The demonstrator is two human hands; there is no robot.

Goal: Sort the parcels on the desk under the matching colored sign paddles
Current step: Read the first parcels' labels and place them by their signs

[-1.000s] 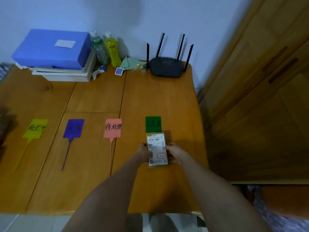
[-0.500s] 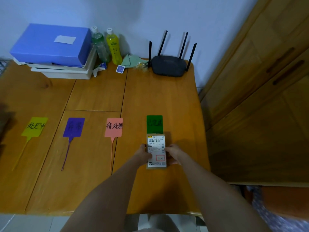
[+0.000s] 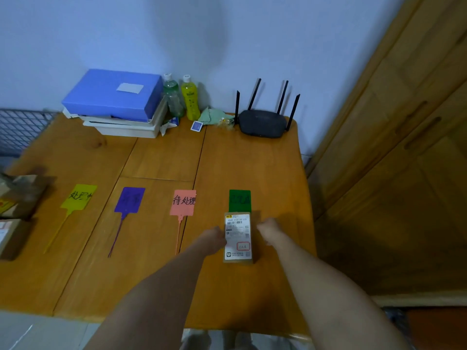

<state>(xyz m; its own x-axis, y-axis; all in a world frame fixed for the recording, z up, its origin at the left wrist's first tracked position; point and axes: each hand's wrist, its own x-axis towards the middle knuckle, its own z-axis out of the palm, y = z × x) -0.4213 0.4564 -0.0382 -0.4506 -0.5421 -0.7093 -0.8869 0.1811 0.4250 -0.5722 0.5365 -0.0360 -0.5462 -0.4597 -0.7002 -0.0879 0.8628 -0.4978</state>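
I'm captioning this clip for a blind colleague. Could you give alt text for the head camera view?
On a wooden desk, a brown parcel with a white label lies just below the green sign paddle, with the left hand and right hand at its sides. Yellow, purple and pink paddles lie to the left.

Dim, bluish indoor light is recorded throughout. A broad soft shadow is cast on the wall point(image 3: 192, 39) above the bottles point(image 3: 182, 97). The cabinet point(image 3: 394, 173) at right is sunk in gloom. Wide-angle bowing is seen at the edges. Motion blur is noted on the right hand point(image 3: 269, 229).
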